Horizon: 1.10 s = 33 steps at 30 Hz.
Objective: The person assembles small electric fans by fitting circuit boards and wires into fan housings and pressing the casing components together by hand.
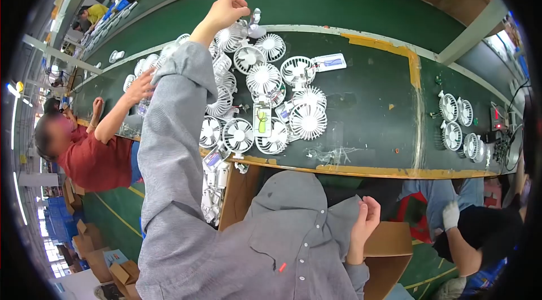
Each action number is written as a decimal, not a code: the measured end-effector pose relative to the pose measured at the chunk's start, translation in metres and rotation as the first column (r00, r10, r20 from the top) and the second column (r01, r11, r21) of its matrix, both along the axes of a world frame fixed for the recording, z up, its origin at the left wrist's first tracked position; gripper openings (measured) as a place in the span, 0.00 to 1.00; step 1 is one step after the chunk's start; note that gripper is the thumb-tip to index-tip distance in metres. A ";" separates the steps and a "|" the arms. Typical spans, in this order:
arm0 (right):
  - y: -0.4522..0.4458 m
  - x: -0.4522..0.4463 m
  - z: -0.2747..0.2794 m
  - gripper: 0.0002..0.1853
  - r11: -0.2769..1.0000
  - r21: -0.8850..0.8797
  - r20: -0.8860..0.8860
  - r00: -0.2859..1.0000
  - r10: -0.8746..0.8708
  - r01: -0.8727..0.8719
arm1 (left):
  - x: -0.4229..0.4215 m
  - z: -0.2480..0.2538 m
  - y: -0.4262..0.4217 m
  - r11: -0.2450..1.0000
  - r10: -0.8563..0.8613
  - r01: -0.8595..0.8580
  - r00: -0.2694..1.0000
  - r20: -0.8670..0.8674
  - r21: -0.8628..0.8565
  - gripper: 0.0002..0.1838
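My left hand (pixel 227 11) is stretched to the far side of the workbench, fingertips pinched together; what they hold, if anything, is too small to make out. Right beside those fingers, a small white fan (pixel 257 30) has its handle end pointing up. Below lies a pile of white handheld fans with round slatted grilles (pixel 263 78), some showing bare blades (pixel 237 135). One fan's handle (pixel 262 120) carries a yellow-green label. My right hand (pixel 366 222) is held low by my grey shirt, below the bench edge, with fingers loosely curled and nothing visible in them.
A co-worker in a red top (pixel 99 159) reaches toward the pile's left end. More fans (pixel 451 135) lie at the right, near a device with a red light (pixel 498 122). Another person's gloved hand (pixel 451 215) is at lower right. A cardboard box (pixel 389 240) stands beneath the bench.
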State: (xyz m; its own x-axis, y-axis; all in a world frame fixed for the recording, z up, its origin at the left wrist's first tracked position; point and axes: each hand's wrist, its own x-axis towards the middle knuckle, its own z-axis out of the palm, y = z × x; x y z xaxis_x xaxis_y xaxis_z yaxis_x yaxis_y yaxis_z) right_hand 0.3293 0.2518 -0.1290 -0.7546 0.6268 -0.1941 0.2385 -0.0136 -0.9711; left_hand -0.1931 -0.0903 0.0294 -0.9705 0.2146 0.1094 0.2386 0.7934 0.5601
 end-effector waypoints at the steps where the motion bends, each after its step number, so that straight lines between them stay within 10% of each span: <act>1: 0.000 0.002 -0.001 0.10 1.000 -0.013 -0.014 1.000 0.011 -0.011 | 0.012 0.011 0.004 0.999 0.012 -0.015 0.997 -0.073 -0.041 0.18; 8: 0.002 0.018 -0.012 0.07 0.994 0.006 -0.009 0.994 0.113 -0.113 | 0.051 0.042 0.014 0.977 -0.186 0.153 0.952 0.243 0.149 0.21; 13: -0.001 0.024 -0.022 0.08 0.982 0.096 0.036 0.987 0.159 -0.162 | 0.056 0.047 0.022 0.964 -0.154 0.223 0.912 0.381 -0.144 0.21; 20: -0.004 0.022 -0.016 0.10 0.966 0.196 0.066 0.985 0.157 -0.167 | 0.071 0.072 0.045 0.921 -0.281 0.200 0.935 0.217 0.334 0.18; 30: -0.010 0.017 -0.002 0.10 0.884 0.358 0.107 0.954 0.282 -0.301 | 0.068 0.083 0.043 0.958 -0.284 0.279 0.956 0.079 0.073 0.14; 33: -0.013 0.014 0.010 0.10 0.879 0.351 0.134 0.946 0.294 -0.323 | 0.062 0.069 0.049 0.802 -0.178 0.039 0.968 -0.176 -0.596 0.11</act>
State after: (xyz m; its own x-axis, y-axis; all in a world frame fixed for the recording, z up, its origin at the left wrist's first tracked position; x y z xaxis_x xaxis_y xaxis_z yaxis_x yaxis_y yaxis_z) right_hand 0.3436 0.2388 -0.1190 -0.9138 0.4015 -0.0610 0.2441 0.4231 -0.8726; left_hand -0.1314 -0.0413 0.0988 -0.9041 0.4075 0.1290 0.4006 0.9131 -0.0763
